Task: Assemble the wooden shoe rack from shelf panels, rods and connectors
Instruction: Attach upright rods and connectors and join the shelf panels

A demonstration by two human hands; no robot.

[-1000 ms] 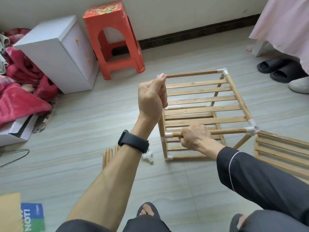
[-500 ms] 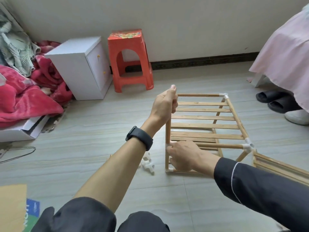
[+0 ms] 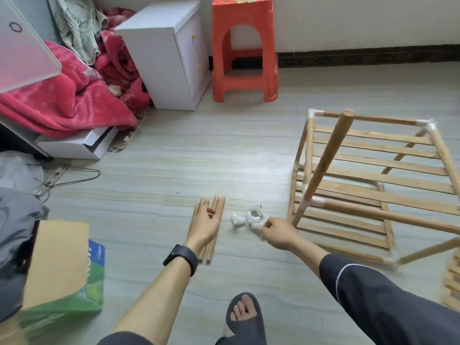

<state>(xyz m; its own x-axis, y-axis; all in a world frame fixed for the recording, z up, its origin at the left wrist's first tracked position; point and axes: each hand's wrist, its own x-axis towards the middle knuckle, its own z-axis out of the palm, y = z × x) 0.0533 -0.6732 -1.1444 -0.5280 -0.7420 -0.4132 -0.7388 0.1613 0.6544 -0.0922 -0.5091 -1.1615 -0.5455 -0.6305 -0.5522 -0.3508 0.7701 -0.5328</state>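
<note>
L hand: fingers straight, apart, over rods, hiding part.
R hand: pinches connector, mostly hidden.
Rack: cut off at rt edge.

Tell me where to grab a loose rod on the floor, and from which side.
Take a rod near its middle, from above, fingers across it. They lie flat, side by side, pointing away from the person, so only their tops are free. The left hand hangs over them.

Soft even daylight, faint shadows, slight motion blur, wide-angle bending at edges.
</note>
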